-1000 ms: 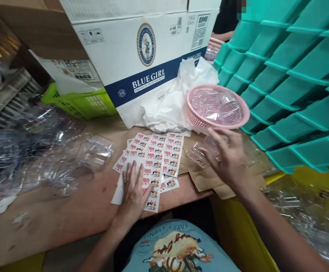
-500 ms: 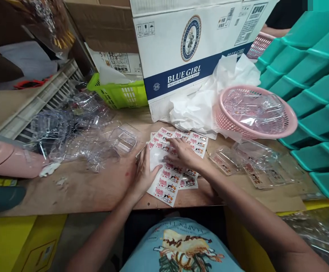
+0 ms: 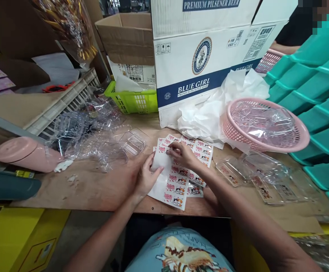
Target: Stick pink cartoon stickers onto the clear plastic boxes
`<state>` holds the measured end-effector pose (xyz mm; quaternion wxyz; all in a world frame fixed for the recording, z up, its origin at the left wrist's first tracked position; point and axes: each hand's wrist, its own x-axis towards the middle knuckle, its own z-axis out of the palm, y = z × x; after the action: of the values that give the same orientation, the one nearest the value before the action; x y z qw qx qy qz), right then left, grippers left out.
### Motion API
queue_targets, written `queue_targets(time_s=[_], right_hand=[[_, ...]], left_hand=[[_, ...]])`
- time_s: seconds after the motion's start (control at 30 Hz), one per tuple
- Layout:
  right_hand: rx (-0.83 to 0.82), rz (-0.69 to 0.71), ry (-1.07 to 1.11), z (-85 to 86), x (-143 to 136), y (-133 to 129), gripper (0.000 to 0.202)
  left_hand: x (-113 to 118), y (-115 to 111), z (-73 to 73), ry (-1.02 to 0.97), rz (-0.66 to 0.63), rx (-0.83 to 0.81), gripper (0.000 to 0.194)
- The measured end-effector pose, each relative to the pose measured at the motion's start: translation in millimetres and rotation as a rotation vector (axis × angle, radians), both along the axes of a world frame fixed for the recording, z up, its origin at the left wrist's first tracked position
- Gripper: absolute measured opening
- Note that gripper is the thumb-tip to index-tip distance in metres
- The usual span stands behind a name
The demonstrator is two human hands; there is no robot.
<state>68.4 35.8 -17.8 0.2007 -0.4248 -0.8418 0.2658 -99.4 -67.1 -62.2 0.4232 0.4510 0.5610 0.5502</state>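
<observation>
A sheet of cat stickers (image 3: 178, 189) lies tilted on the wooden table, a blank white strip along its left side. My left hand (image 3: 147, 177) grips the sheet's left edge, thumb on top and fingers at the edge. Over the sheet's upper part, my right hand (image 3: 181, 154) has thumb and index finger pinched together at a sticker near the blank strip; the fingers largely hide that sticker. More sticker sheets (image 3: 204, 153) are fanned out beneath and to the right.
Clear plastic boxes (image 3: 96, 147) pile up at left; stickered ones (image 3: 262, 189) lie at right. Behind them stands a pink basket (image 3: 303, 139) of clear boxes. A beer carton (image 3: 176, 64), crumpled white paper (image 3: 198, 121), a green basket (image 3: 130, 100) and stacked teal bins (image 3: 320, 109) border the table.
My right hand's fingers have drawn from spread and flat into a pinch at the sheet's upper part. My left hand stays on the left edge. The camera view has shifted.
</observation>
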Motion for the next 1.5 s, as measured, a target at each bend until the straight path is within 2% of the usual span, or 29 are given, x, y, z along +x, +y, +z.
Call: queue_targets(time_s=[0.03,0.1,0.2,0.3,0.37,0.43,0.53,0.63,0.8,0.9,1.0,1.1,1.23,1.3,1.4,1.43,1.5], right_hand=[[0.006,0.008,0.02,1.7,1.9,-0.7,0.014],[0.026,0.021,0.055,5.5,5.8,-4.4,0.021],[0.098,-0.017,0.105,12.0,10.5,-16.0,0.02],[0.295,0.002,0.16,17.5,11.4,-28.9,0.019],[0.396,0.076,0.192,18.5,10.1,-34.1,0.017],[0.403,0.111,0.245,16.6,8.2,-35.8,0.016],[0.305,0.088,0.364,9.6,6.0,-33.6,0.018],[0.169,0.007,0.502,2.7,6.6,-27.6,0.018],[0.142,-0.181,0.601,4.0,16.1,-17.8,0.025],[0.198,-0.108,0.55,10.0,17.8,-23.4,0.014],[0.251,-0.002,0.466,11.4,13.5,-31.2,0.011],[0.215,-0.065,0.49,7.5,10.8,-30.0,0.017],[0.185,-0.155,0.537,5.7,16.3,-23.2,0.022],[0.224,-0.099,0.506,8.6,19.7,-24.8,0.016],[0.301,0.062,0.396,14.2,20.2,-33.2,0.014],[0.295,0.097,0.373,15.2,18.8,-36.2,0.015],[0.198,0.075,0.429,14.5,14.4,-39.8,0.016]], left_hand=[[-2.1,1.5,6.6,-0.097,-0.024,-0.017,0.046],[-6.0,5.0,20.1,-0.215,-0.048,-0.06,0.029],[-8.0,10.3,34.9,-0.262,-0.058,-0.11,0.028],[-3.4,12.8,40.1,-0.285,-0.14,-0.109,0.027],[1.0,13.1,40.4,-0.243,-0.195,-0.05,0.024],[4.2,13.3,40.2,-0.151,-0.211,0.023,0.022],[6.3,13.9,40.3,-0.011,-0.201,0.095,0.02],[7.7,14.5,39.8,0.041,-0.191,0.141,0.017],[9.5,14.8,33.9,-0.023,-0.161,0.054,0.016],[10.6,16.1,31.1,-0.136,-0.114,0.005,0.022],[13.8,17.0,33.9,-0.133,-0.139,0.032,0.021],[17.5,16.2,38.3,-0.101,-0.166,0.054,0.019],[18.2,15.0,38.3,-0.175,-0.134,-0.009,0.021],[17.3,15.5,37.1,-0.208,-0.122,-0.026,0.021],[17.4,16.3,37.1,-0.16,-0.138,0.026,0.02],[18.0,16.3,37.5,-0.13,-0.136,0.05,0.019],[19.7,16.0,38.1,-0.079,-0.134,0.071,0.019]])
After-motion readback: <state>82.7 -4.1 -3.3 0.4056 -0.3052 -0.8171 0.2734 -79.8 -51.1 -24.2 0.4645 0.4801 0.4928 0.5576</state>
